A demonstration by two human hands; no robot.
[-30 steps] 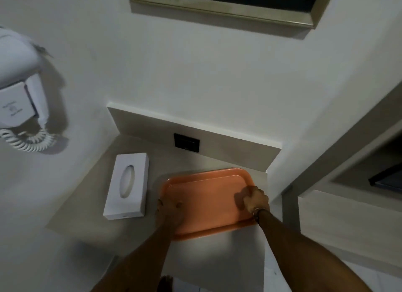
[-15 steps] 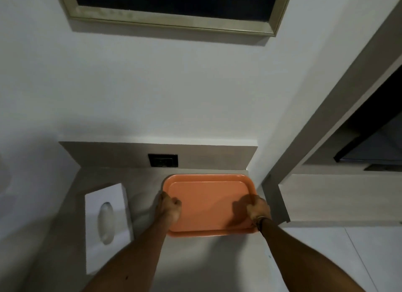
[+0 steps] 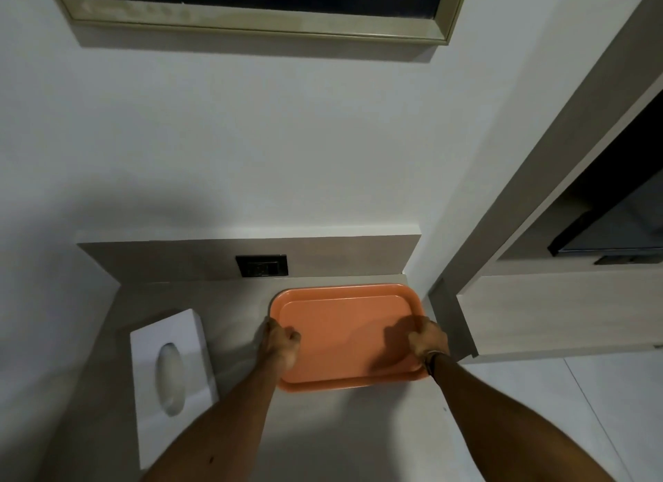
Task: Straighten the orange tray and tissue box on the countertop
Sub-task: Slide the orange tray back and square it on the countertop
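bare forearms, wristband (dark, right wrist)

Both forearms reach forward, roughly parallel. Left hand and right hand are curled closed, each gripping an opposite side edge of the tray.

One head-worn camera looks forward and steeply down from above the counter, facing the wall. It sits close, both forearms reaching in from the bottom edge. The wide lens also takes in a frame overhead.
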